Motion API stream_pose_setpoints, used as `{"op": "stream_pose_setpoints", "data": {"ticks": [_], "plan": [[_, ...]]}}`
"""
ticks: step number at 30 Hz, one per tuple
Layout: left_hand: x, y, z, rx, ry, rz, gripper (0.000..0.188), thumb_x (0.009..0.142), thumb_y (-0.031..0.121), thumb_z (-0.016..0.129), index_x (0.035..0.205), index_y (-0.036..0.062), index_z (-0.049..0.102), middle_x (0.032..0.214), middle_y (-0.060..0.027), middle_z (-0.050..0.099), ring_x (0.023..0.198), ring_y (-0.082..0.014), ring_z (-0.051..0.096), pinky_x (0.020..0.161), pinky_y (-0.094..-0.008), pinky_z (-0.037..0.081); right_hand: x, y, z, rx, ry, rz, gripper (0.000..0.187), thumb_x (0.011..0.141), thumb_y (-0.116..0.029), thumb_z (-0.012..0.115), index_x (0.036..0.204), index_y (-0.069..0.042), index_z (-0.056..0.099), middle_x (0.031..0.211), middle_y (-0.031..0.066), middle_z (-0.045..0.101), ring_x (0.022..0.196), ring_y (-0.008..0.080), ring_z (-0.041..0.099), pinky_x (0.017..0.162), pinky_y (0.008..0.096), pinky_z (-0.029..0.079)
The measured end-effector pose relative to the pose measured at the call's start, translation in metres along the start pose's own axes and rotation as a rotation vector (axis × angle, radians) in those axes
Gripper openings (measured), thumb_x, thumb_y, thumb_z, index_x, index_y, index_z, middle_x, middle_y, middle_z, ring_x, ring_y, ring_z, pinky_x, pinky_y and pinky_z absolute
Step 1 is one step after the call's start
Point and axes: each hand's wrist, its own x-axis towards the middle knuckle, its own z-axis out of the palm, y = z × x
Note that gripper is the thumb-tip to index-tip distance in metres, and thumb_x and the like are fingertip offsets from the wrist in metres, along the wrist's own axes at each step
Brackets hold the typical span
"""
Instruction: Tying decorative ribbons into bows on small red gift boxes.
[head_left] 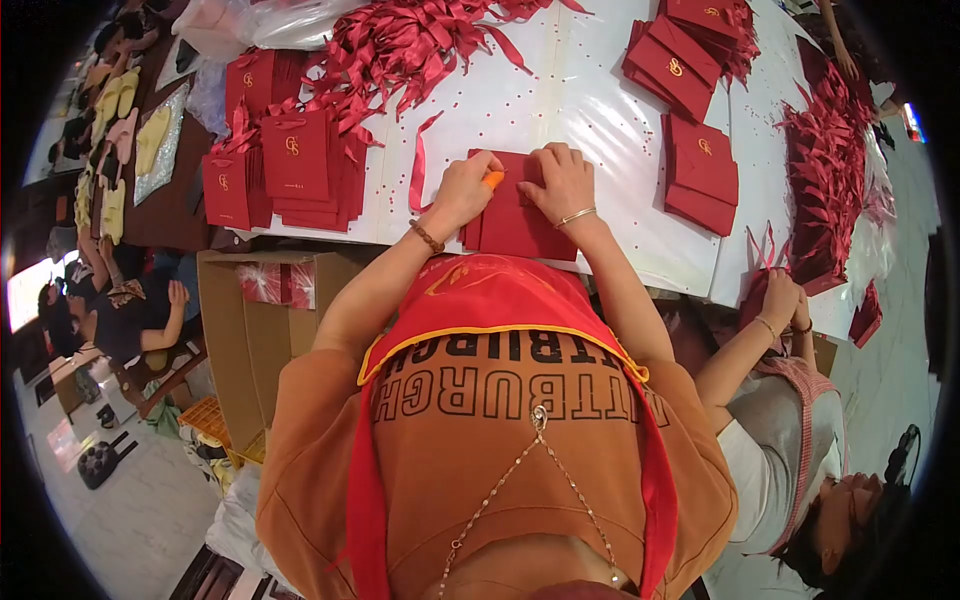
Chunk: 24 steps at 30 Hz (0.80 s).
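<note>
Flat red paper gift bag [515, 225] lying on the white plastic-covered surface [590, 110] at its near edge, under both hands. Left hand [462, 190], grip closed on a small orange tool [493, 179], bears on the bag's upper left; right hand [562, 180] presses flat, fingers curled, holding nothing. Good practice, judged: hold the bag still and work the tool squarely. Loose red ribbon [418, 170] lies just beside.

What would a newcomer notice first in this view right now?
Red dominates: both hands, left hand and right hand, press on a flat red paper bag at the near edge of the white table. Behind it lies a heap of red ribbons, with stacks of finished red bags at left. A co-worker's hands work at right.
</note>
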Motion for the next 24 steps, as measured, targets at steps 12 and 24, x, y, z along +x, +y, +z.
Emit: {"op": "stream_pose_setpoints", "data": {"ticks": [12,24], "plan": [[-0.003,0.003,0.001,0.206,0.093,0.105,0.01,0.077,0.011,0.056,0.082,0.0026,0.06,0.075,-0.0159,0.062,0.069,-0.0314,0.06,0.061,-0.0389,0.047,0.006,-0.003,-0.017,-0.001,-0.215,0.035,0.037,0.068,-0.03,0.066,0.099,-0.011,0.059,0.086,0.0089,0.06,0.081,0.0271,0.056,0.071,0.0382,0.044],[-0.005,0.032,-0.002,0.115,0.086,0.14,0.01,0.074,0.009,0.056,0.08,0.0014,0.06,0.072,-0.0161,0.061,0.067,-0.0315,0.059,0.061,-0.0383,0.046,0.023,0.011,-0.032,0.442,-0.492,0.156,0.041,0.07,-0.03,0.063,0.109,-0.017,0.059,0.095,0.011,0.063,0.088,0.0251,0.06,0.077,0.0329,0.046]]}}
